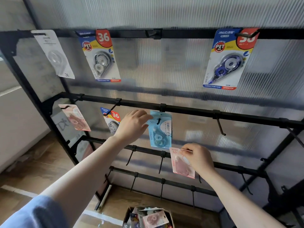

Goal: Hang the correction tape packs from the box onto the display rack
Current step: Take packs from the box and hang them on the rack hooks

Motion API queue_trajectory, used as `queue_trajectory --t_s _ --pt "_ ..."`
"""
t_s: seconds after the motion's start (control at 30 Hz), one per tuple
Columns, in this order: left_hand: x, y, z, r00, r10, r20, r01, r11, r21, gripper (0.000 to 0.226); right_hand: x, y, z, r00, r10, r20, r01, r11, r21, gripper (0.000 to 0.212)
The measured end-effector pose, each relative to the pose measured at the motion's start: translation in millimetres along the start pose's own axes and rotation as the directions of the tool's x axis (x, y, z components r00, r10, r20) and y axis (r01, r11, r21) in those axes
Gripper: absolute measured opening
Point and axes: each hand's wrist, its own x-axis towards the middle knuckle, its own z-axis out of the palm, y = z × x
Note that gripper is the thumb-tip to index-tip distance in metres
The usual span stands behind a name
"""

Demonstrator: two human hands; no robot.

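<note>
My left hand (133, 125) pinches the top corner of a blue pack (160, 129), steadying it on its hook on the rack (189, 111). My right hand (198, 157) grips a pink pack (178, 166) below, likely next to hang. More packs wait in the box (148, 217) on the floor.

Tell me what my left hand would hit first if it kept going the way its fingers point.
Probably the blue pack on its hook: the left hand points right, fingertips already at the pack's upper left edge. Depth is unclear, so contact isn't certain.
</note>
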Motion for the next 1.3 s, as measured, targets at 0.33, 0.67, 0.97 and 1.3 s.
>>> queue_trajectory --t_s 0.33,0.67,0.97,1.3 --pt "-83.5 -46.0 -21.5 0.977 -0.203 0.067 0.195 0.975 0.107 0.034 -6.7 -63.7 37.8 0.997 -0.036 0.064 0.034 0.999 0.029 0.011" --pt "-190.9 -195.4 -63.2 0.942 -0.309 0.133 0.291 0.947 0.139 0.028 8.5 -190.6 154.0 0.999 -0.017 -0.048 0.021 0.996 0.084 0.008" --pt "-240.8 -306.1 -80.0 0.896 -0.349 0.274 0.286 0.927 0.243 0.024 44.2 -282.6 228.6 0.993 -0.047 -0.108 0.059 0.993 0.105 0.007" --pt "-231.1 -337.1 -62.7 0.85 -0.398 0.345 0.334 0.914 0.231 0.029 92.6 -325.0 252.8 0.949 -0.256 -0.182 0.285 0.946 0.154 0.007"
